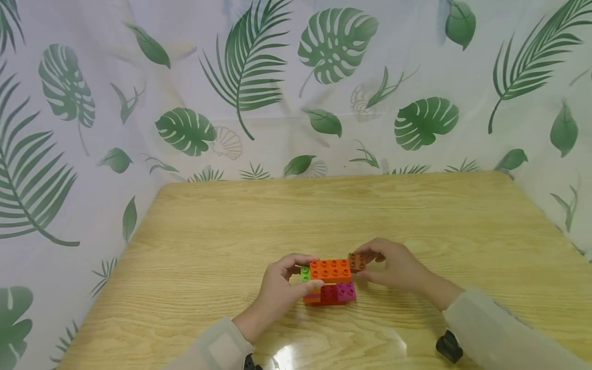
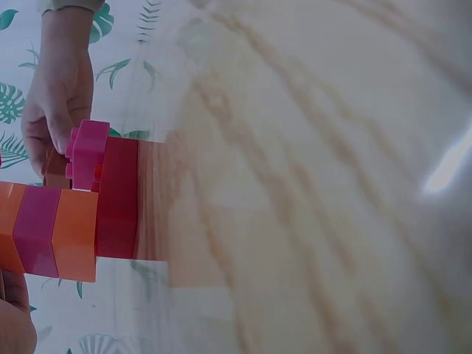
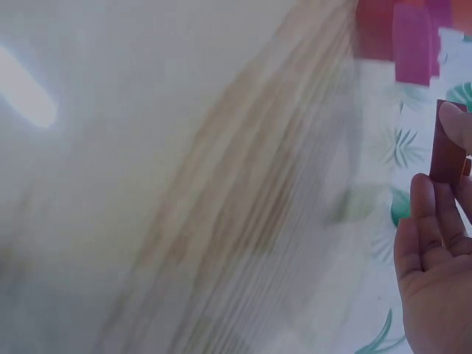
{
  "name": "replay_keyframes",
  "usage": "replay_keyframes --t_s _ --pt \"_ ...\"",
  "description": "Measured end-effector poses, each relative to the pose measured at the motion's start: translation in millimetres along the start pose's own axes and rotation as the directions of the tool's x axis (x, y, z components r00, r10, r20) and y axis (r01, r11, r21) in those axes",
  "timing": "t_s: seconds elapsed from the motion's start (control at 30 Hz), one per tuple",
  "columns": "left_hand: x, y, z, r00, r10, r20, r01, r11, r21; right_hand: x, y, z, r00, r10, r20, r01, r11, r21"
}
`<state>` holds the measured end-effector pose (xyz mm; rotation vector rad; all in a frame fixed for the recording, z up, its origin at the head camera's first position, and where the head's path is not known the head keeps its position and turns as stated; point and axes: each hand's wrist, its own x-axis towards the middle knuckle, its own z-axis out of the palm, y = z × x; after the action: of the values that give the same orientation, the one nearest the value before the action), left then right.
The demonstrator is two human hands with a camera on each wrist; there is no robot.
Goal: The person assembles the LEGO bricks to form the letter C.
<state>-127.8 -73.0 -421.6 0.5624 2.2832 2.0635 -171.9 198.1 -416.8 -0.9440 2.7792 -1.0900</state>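
In the head view a small stack of toy building bricks stands on the table, and my left hand (image 1: 277,283) grips its left side, thumb along the front. An orange brick (image 1: 330,269) lies on top with a green brick (image 1: 304,273) at its left. Lower down are a red brick (image 2: 118,199) at the base and a magenta brick (image 1: 346,291) on its right end. Orange and purple layers (image 2: 35,230) show in the left wrist view. My right hand (image 1: 393,264) pinches a brown brick (image 1: 357,261) beside the orange one; the right wrist view shows the brown brick (image 3: 446,144) apart from the stack.
The wood-grain table (image 1: 222,221) extends around both hands. A leaf-patterned cloth (image 1: 277,139) hangs behind it and at the sides. Near the right sleeve is a black object (image 1: 448,347), and light glares off the table's front.
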Motion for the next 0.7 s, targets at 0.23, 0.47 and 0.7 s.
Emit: replay_keyframes --t_s 0.23,0.47,0.7 --pt "-0.2 1.5 0.2 1.000 -0.002 -0.002 0.002 1.000 0.002 -7.3 -15 3 0.998 -0.036 0.046 0.034 0.998 0.043" --pt "0.3 1.6 -0.3 1.000 0.018 -0.001 -0.018 1.000 0.016 -9.4 -24 3 0.996 -0.080 0.046 0.078 0.996 0.045" --pt "0.4 0.9 -0.1 0.999 0.043 0.002 -0.043 0.999 0.025 -8.7 -31 -1 0.993 -0.119 0.017 0.119 0.992 0.036"
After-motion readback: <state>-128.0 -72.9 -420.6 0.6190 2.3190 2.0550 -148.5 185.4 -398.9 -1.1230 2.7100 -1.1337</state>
